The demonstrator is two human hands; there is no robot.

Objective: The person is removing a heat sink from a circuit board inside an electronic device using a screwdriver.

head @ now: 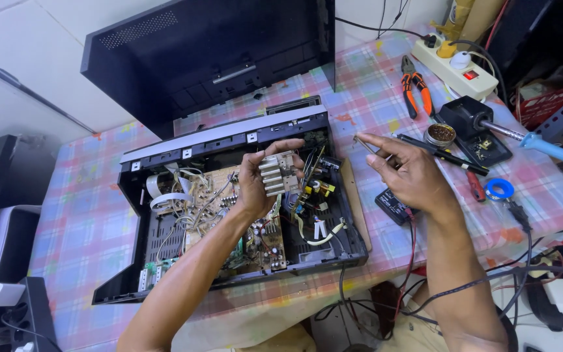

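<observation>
An opened black electronics chassis [131, 261] lies on the table with circuit boards and loose wires inside. My left hand [255, 182] is over it, gripping a finned silver heatsink [280, 173] lifted above the boards. My right hand [408, 173] hovers just right of the chassis, pinching a thin metal probe [363, 144] whose tip points toward the chassis. A black pen-like tool [444, 155] lies under the right hand's fingers.
The removed black cover [216, 45] leans at the back. Orange-handled pliers [415, 88], a white power strip [457, 65], a soldering iron stand [474, 124], a solder tin [439, 134], a blue-handled iron [555, 153] and a blue tape roll [501, 190] lie on the right. Cables hang off the front edge.
</observation>
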